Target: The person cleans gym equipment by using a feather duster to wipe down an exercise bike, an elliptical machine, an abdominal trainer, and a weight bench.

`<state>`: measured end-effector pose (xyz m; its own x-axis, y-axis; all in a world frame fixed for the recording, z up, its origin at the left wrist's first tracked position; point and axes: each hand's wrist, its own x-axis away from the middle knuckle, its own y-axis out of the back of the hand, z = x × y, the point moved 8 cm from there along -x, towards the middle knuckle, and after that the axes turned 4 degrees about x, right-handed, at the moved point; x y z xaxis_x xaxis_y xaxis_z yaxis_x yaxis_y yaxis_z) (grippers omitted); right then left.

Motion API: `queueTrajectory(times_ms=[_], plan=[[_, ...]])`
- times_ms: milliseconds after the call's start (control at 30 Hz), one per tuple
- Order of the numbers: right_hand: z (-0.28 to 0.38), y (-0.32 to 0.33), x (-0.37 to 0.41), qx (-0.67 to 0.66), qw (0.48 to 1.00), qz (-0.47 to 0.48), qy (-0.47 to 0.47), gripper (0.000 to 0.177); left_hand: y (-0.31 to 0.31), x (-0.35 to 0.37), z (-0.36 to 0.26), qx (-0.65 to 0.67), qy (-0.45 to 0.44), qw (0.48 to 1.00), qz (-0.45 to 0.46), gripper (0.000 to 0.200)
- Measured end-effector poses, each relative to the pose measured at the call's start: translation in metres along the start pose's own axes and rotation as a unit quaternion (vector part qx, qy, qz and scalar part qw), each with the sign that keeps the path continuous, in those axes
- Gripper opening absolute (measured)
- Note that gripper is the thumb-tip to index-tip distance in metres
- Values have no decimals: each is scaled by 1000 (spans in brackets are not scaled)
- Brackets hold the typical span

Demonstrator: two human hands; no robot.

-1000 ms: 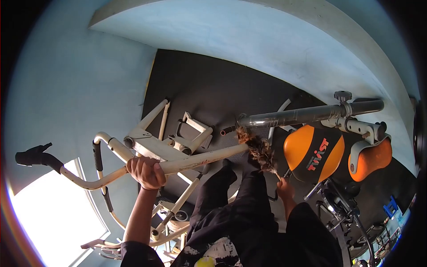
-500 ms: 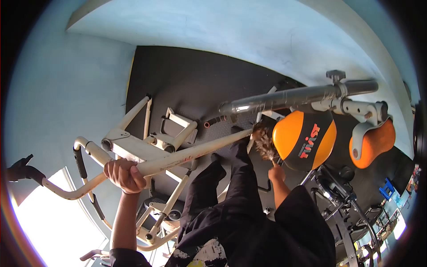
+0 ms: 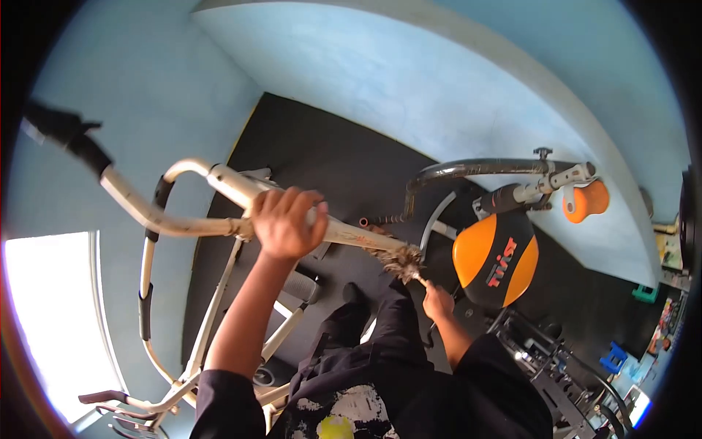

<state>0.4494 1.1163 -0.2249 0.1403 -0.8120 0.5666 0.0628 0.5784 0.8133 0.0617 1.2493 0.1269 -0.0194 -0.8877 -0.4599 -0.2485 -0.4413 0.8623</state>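
Observation:
My left hand (image 3: 287, 225) is wrapped over the upper part of a white metal post (image 3: 347, 234) on an exercise machine, close to where its curved handlebar (image 3: 172, 222) joins. My right hand (image 3: 439, 301) is closed round the thin handle of a feather duster (image 3: 398, 262). The duster's brown-grey feathers press against the lower end of the post, over my legs. Right of the duster is an orange-and-black padded seat (image 3: 468, 256) marked TWIST, apart from my right hand.
A black bent tube (image 3: 482, 168) with a small orange pad (image 3: 586, 201) stands beyond the seat. Pale blue walls (image 3: 380, 80) close off the far side. Other gym equipment (image 3: 541, 358) is at the lower right, with a blue stool (image 3: 613, 358) on the dark floor.
The feather duster has moved left from beside the seat onto the post's lower end. The view has turned, so the machine and my left hand appear further right.

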Motion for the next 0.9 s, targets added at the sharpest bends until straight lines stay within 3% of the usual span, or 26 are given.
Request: queueTrajectory(times_ms=[67, 200, 267, 333, 400, 533, 600, 767, 867, 900], plan=[[16, 23, 26, 4, 1000, 3, 18, 27, 3, 3, -2, 7, 17, 999, 32, 17], [60, 115, 85, 39, 986, -113, 117, 32, 24, 45, -13, 85, -30, 994, 54, 44], [72, 146, 104, 4, 966, -177, 186, 34, 48, 82, -21, 172, -12, 984, 50, 51], [87, 178, 117, 54, 966, -160, 194, 38, 43, 132, -11, 270, 84, 952, 116, 60], [115, 220, 143, 140, 957, -161, 196, 41, 47, 178, 1, 269, 167, 942, 114, 62], [142, 286, 195, 131, 911, -269, 283, 34, 71, 239, 31, 319, 246, 914, 58, 63], [147, 311, 216, 156, 915, -224, 296, 35, 78, 269, 46, 299, 291, 906, 71, 63], [172, 337, 260, 270, 910, -141, 283, 36, 74, 324, 62, 335, 368, 865, 67, 63], [199, 321, 263, 232, 888, -223, 328, 38, 61, 349, 57, 362, 395, 842, 65, 63], [205, 312, 255, 156, 883, -261, 358, 38, 57, 356, 56, 366, 401, 837, 60, 63]])
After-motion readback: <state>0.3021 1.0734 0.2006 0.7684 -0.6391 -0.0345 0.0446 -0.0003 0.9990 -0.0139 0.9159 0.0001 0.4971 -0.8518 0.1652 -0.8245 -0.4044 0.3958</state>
